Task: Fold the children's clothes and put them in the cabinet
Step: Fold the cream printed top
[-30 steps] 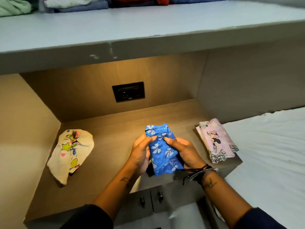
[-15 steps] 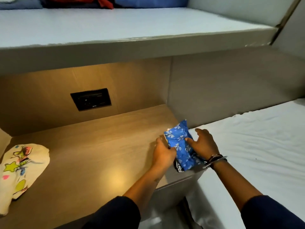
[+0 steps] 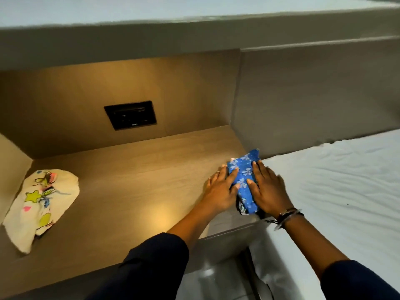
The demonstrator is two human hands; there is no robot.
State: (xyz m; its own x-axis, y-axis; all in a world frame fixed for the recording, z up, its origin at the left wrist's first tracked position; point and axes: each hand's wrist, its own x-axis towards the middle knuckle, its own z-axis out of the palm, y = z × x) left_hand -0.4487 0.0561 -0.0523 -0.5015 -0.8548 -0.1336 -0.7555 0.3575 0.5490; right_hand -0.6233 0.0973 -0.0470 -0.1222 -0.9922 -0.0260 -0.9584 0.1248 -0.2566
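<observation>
Two flat, unclenched hands — left hand (image 3: 219,190) and right hand (image 3: 267,191) — press the folded blue bow-print garment (image 3: 244,180) onto the wooden shelf (image 3: 129,191), gripping nothing.

blue garment (image 3: 244,169) partly covered, bed (image 3: 337,191) cropped

Cabinet shelf (image 3: 129,191): cream printed garment (image 3: 41,204) lower left of the wall outlet (image 3: 130,115); blue folded garment (image 3: 244,180) lower right.
</observation>
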